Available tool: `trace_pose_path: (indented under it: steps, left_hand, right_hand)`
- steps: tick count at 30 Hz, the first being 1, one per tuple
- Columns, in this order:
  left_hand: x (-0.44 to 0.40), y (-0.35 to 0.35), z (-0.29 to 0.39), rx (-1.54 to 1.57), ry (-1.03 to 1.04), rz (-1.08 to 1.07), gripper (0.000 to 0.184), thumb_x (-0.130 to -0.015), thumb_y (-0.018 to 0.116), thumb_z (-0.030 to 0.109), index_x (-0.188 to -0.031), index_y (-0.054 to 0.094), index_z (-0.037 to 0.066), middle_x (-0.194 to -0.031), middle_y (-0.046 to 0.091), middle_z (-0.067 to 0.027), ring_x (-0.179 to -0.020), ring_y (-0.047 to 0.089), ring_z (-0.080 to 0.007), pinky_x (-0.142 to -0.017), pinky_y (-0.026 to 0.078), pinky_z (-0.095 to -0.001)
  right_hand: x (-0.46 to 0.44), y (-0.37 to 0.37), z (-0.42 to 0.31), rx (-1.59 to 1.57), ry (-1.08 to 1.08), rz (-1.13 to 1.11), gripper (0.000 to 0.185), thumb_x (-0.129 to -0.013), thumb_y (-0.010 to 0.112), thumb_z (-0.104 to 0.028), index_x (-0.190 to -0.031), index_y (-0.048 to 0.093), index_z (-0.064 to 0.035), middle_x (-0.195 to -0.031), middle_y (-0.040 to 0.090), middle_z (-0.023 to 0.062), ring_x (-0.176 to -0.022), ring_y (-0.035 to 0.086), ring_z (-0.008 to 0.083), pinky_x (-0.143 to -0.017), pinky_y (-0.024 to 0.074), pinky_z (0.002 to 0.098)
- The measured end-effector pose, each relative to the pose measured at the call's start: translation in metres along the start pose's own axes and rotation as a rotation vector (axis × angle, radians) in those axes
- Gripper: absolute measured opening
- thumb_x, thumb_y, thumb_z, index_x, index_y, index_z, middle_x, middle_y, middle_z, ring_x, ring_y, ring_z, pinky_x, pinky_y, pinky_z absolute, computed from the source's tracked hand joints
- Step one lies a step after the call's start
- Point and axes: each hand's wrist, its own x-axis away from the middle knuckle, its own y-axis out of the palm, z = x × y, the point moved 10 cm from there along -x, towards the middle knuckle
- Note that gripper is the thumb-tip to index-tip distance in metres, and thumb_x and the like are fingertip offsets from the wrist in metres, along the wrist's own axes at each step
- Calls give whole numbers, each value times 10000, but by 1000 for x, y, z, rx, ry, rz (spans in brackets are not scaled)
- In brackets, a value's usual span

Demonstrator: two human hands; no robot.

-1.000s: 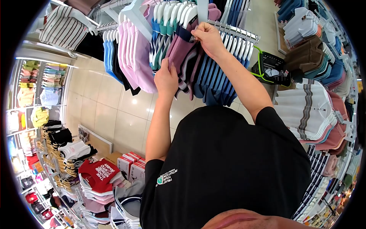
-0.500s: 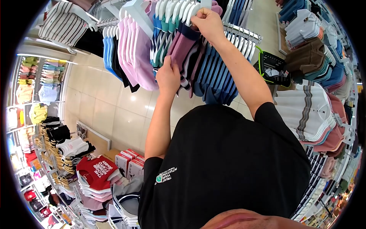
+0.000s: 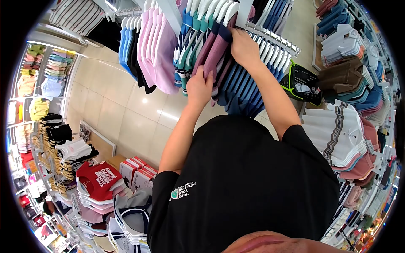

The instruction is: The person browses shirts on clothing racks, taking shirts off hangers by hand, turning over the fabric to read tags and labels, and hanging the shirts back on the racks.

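Note:
A mauve shirt with a navy upper edge hangs on a white hanger among other clothes. My left hand pinches its lower front between thumb and fingers. Higher up, my right hand is closed at the shirt's navy edge, just below the rack; its fingertips are partly hidden. Left of the mauve shirt hang striped teal, white and navy shirts. Behind my right wrist is a row of blue garments.
Lilac tops hang farther left on the metal rail. A black basket with green handles stands at right. Racks with white striped shirts and a red top flank me, and boxes sit low left.
My right hand has come down from the hanger top to the shirt's navy edge. My left hand still pinches the mauve cloth. The whole view has shifted slightly.

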Motion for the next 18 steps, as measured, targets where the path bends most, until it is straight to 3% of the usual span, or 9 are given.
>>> trace_pose_path:
  steps: [2,4,6,8,10,13,15,18]
  left_hand:
    - [11,13,-10,24,13,4,203,-941,617,227,-955,619,25,-738,644,-255,-724,634,-458,-666,494,-511]
    - [23,26,-23,28,-21,-19,240,-916,636,221,-840,647,-6,-784,647,-276,-773,639,-463,-694,513,-507]
    - [36,42,-42,-37,-32,-49,237,-908,640,216,-847,647,-13,-790,648,-277,-774,641,-463,-695,516,-507]
    - [50,58,-63,-166,-79,-130,220,-888,647,202,-871,652,-17,-793,658,-262,-769,651,-455,-692,525,-513]
    - [64,64,-77,-173,-83,-115,218,-895,644,209,-875,653,-9,-792,664,-256,-763,655,-449,-689,529,-514]
    - [88,81,-104,-246,-112,-186,220,-914,635,230,-922,656,11,-798,679,-240,-772,669,-432,-697,541,-516]
    - [106,97,-120,-263,-183,-371,236,-924,629,240,-972,655,10,-807,679,-248,-785,672,-430,-712,545,-509]
    - [137,94,-147,-182,-341,-411,247,-908,644,234,-1073,661,50,-840,698,-219,-797,673,-418,-731,537,-505]
  right_hand:
    - [0,8,4,63,22,-115,423,-868,526,-68,-1288,573,-41,-1243,638,160,-1190,584,343,-960,507,436]
    - [-1,-4,-4,52,32,-119,418,-872,549,-86,-1286,576,-44,-1231,644,162,-1181,590,344,-949,511,428]
    - [1,-15,-16,41,43,-125,413,-875,572,-104,-1285,579,-48,-1219,649,164,-1172,596,346,-938,515,421]
    - [9,-54,-37,-211,-35,173,390,-863,643,-120,-1246,610,-56,-1183,659,151,-1126,616,336,-908,520,400]
    - [25,-55,-57,-274,-121,148,378,-843,682,-128,-1212,633,-63,-1161,662,134,-1092,623,328,-895,520,392]
    - [57,-43,-108,-342,-352,-10,343,-787,762,-148,-1117,689,-87,-1119,664,89,-1020,628,301,-871,524,374]
    - [76,-20,-116,-315,-360,-147,359,-765,785,-192,-1102,694,-110,-1193,626,63,-1033,614,272,-844,526,365]
    - [94,0,-118,-224,-367,-293,353,-777,779,-186,-1105,688,-94,-1220,610,72,-1001,626,270,-827,531,375]
